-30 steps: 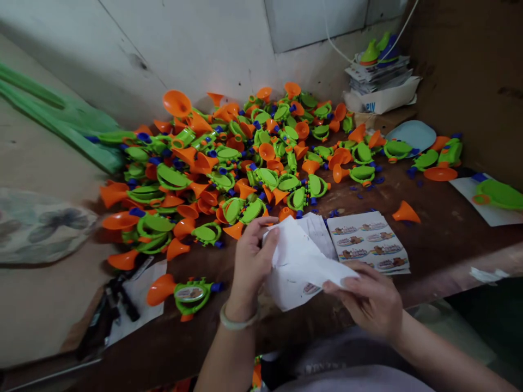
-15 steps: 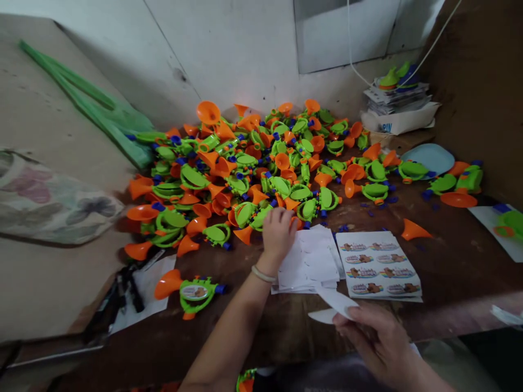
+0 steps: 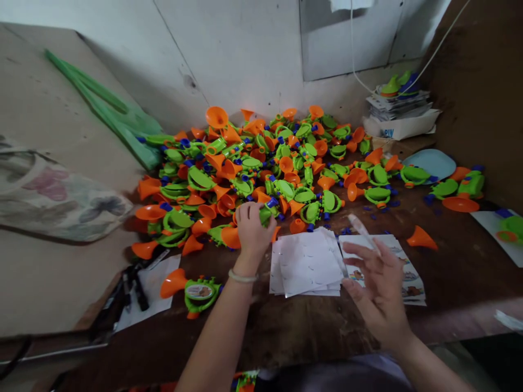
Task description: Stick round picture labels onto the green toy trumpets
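Note:
My left hand [image 3: 254, 231] is closed around a green toy trumpet [image 3: 267, 213], whose blue mouthpiece points up and to the right. Its orange bell [image 3: 231, 238] seems to show left of my fingers, though my hand covers much of the toy. Over the sticker sheets [image 3: 411, 277], my right hand [image 3: 379, 288] is raised with thumb and fingers apart. A slim whitish shape [image 3: 362, 228] extends at its far side; blur hides whether it is a finger or something held. Just left lies a stack of white sheets [image 3: 310, 264]. One trumpet with an oval sticker [image 3: 199, 292] rests at front left.
A large heap of toy trumpets [image 3: 249, 163] fills the table's back. Pens [image 3: 140, 291] lie on paper at the left. At right are a loose orange bell [image 3: 422, 238], a pale blue plate [image 3: 430, 164] and a paper-filled box [image 3: 404, 125].
My left hand has drawn back toward the left with a trumpet from the heap. My right hand has released the folded white sheet, risen and spread its fingers. A sheet now tops the white stack.

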Action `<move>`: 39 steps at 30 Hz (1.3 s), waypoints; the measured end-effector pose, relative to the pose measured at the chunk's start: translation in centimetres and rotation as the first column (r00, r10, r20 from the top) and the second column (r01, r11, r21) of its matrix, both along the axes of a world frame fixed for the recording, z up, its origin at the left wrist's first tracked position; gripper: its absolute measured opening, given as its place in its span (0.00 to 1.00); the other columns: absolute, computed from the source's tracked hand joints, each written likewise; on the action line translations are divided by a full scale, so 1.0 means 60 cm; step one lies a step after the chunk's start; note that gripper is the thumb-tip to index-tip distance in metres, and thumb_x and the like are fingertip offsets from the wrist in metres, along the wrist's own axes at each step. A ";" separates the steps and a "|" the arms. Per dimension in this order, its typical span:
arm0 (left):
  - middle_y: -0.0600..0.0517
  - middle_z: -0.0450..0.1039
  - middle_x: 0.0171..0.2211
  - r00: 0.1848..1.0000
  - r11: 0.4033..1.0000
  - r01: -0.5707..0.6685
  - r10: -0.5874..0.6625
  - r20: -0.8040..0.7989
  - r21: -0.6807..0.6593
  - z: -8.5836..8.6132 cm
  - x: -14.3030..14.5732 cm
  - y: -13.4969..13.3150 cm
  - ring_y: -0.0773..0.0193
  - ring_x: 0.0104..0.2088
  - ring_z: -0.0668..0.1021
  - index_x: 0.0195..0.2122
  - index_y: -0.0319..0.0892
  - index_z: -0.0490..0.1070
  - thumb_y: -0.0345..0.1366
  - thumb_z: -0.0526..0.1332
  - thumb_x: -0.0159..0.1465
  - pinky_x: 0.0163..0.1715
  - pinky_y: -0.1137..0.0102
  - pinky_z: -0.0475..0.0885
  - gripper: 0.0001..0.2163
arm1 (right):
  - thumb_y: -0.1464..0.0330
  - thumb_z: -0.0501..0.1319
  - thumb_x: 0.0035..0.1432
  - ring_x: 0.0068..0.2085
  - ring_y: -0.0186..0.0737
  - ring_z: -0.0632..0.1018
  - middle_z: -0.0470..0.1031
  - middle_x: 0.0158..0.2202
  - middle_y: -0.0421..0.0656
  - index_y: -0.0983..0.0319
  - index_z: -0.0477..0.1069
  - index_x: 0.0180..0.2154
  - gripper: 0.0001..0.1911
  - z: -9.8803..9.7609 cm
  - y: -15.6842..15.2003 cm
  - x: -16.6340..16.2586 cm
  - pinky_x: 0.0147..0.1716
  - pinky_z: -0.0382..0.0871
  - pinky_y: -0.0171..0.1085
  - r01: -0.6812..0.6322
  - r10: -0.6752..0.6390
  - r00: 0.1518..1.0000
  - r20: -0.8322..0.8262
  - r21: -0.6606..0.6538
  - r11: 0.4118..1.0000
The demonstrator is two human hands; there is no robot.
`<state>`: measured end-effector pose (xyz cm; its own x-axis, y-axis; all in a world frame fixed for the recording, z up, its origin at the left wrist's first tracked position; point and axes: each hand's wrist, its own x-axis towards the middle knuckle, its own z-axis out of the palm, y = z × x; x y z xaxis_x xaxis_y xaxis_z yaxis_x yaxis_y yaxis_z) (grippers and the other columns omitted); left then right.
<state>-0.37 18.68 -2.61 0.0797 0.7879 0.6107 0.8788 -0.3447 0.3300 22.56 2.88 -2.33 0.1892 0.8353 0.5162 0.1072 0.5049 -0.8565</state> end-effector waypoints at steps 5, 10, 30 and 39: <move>0.46 0.78 0.48 0.893 0.882 0.451 -0.444 -0.080 0.139 0.041 0.089 -0.141 0.57 0.48 0.80 0.53 0.45 0.73 0.40 0.64 0.68 0.50 0.64 0.79 0.14 | 0.69 0.64 0.70 0.64 0.47 0.76 0.63 0.72 0.45 0.38 0.50 0.73 0.40 0.017 0.037 -0.027 0.60 0.76 0.52 -0.004 0.006 0.997 -0.077 0.023 1.000; 0.41 0.80 0.52 0.904 0.833 0.409 -0.425 -0.043 0.372 0.037 0.130 -0.236 0.51 0.63 0.74 0.55 0.41 0.75 0.28 0.67 0.67 0.68 0.55 0.66 0.15 | 0.63 0.63 0.72 0.59 0.50 0.81 0.67 0.70 0.48 0.42 0.54 0.72 0.33 0.022 0.057 -0.031 0.55 0.80 0.55 0.137 -0.161 0.969 -0.187 -0.134 0.981; 0.42 0.67 0.72 -0.054 0.727 0.683 -0.053 0.997 0.076 0.014 0.120 -0.245 0.43 0.63 0.79 0.68 0.58 0.66 0.47 0.74 0.64 0.61 0.49 0.78 0.32 | 0.75 0.68 0.66 0.38 0.36 0.82 0.80 0.37 0.33 0.44 0.58 0.67 0.37 0.069 0.030 -0.003 0.40 0.80 0.37 0.091 -0.100 0.987 -0.127 -0.070 0.993; 0.44 0.66 0.73 0.103 0.706 0.704 -0.205 0.973 0.074 0.015 0.115 -0.248 0.43 0.67 0.76 0.69 0.58 0.65 0.47 0.70 0.68 0.65 0.49 0.75 0.30 | 0.75 0.70 0.64 0.35 0.35 0.81 0.80 0.36 0.33 0.47 0.60 0.64 0.34 0.078 0.019 -0.025 0.31 0.80 0.32 -0.050 0.007 0.970 -0.241 -0.172 0.984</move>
